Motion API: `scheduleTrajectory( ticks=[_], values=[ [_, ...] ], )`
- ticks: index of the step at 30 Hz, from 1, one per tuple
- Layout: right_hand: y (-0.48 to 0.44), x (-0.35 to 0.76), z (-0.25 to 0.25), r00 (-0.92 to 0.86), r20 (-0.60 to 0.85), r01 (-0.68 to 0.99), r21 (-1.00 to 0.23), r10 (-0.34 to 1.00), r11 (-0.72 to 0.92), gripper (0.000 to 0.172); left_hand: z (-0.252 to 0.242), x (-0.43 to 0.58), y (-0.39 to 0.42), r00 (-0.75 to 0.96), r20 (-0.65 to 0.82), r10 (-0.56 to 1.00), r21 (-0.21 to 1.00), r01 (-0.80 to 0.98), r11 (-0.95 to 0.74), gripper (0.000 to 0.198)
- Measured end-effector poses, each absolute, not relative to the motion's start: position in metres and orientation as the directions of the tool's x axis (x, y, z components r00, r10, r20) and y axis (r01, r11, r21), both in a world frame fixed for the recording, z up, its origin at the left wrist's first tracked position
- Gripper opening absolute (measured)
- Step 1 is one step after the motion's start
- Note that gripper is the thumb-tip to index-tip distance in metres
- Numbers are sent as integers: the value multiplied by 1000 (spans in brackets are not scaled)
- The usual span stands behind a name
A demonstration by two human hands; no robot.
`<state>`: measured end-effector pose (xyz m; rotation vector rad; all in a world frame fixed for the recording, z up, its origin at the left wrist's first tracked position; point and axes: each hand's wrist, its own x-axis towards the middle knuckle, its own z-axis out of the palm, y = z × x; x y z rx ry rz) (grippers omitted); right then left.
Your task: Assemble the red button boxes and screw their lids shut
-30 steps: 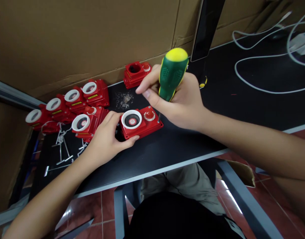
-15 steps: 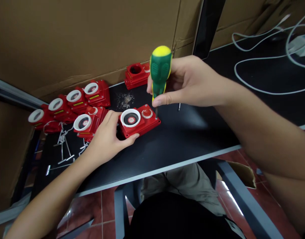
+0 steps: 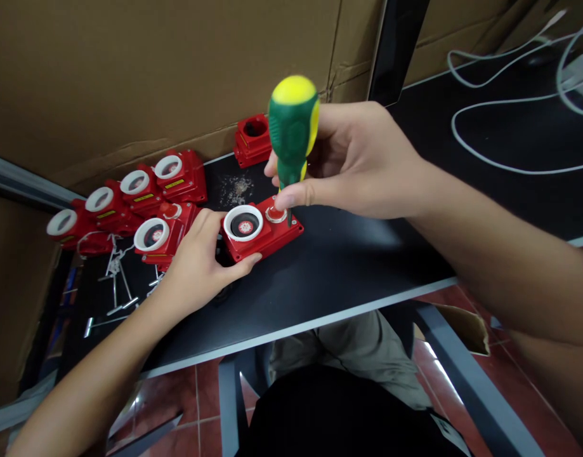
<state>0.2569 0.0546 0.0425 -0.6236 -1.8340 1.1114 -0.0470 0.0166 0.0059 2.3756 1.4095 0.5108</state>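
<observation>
Right grip (image 3: 360, 162) around green-handled screwdriver (image 3: 292, 130)

Free table (image 3: 367, 254) lay on near side of right fingers (image 3: 295, 194); red unit (image 3: 165, 235) blocked left of left fingers (image 3: 209, 222), gap seemingly slight.

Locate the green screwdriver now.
Head view, upper centre: the screwdriver is in the right hand, above the right end of the red unit the left hand holds.

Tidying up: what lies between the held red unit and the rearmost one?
In the head view, pale crumbs lie scattered on the black table between the held unit and the rearmost unit.
</observation>
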Motion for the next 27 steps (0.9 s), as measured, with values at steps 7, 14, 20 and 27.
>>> scheduleTrajectory(
  ticks=[7,14,20,27],
  values=[
    [62,271,58,-292,623,127,-727,726,675,30,4,-45,15,420,132,898,432,791,-433,50],
    [103,311,71,-31,459,899,-375,888,225,20,-17,-47,11,385,246,890,405,793,-455,97],
    [123,341,59,11,160,996,-87,987,3,37,-24,-52,12,499,350,793,272,756,-596,116],
    [127,339,42,132,49,990,-53,990,-129,30,-20,-50,11,405,330,853,335,794,-507,122]
  ],
)
